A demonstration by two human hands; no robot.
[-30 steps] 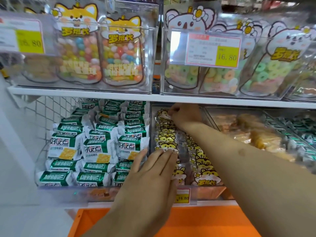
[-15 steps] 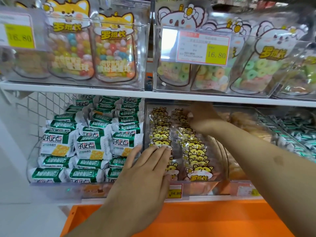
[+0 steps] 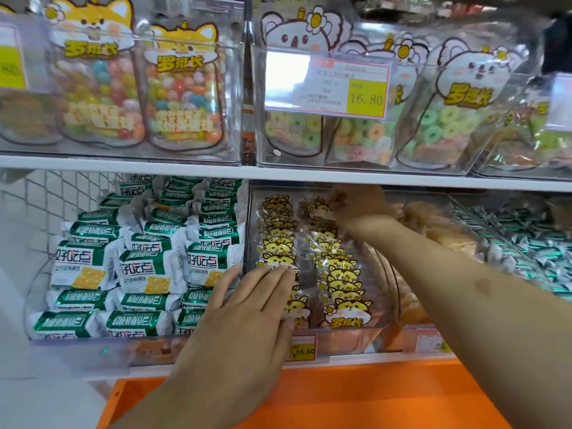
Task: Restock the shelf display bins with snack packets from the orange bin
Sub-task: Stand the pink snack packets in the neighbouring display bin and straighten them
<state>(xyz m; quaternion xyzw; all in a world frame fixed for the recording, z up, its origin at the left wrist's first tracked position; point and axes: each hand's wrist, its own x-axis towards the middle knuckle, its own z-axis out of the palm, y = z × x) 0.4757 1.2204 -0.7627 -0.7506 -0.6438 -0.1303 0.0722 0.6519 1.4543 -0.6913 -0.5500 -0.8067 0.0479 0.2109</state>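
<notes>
A clear display bin (image 3: 383, 292) on the lower shelf holds two rows of yellow cat-face snack packets (image 3: 340, 274). My left hand (image 3: 247, 308) lies flat with straight fingers against the front of the left row. My right hand (image 3: 356, 205) reaches deep into the bin under the upper shelf, its fingers curled on the rearmost packets of the right row. The orange bin (image 3: 340, 397) sits below the shelf edge; its contents are hidden by my arms.
Green-and-white cracker packs (image 3: 139, 264) fill the bin to the left. Bins of golden snacks (image 3: 433, 224) and teal-wrapped candies (image 3: 526, 243) stand to the right. The upper shelf (image 3: 123, 164) carries candy pouches in clear bins and price tags (image 3: 343, 88).
My right hand has shifted from the back of the left row toward the back of the right row. My left hand stays pressed on the front packets.
</notes>
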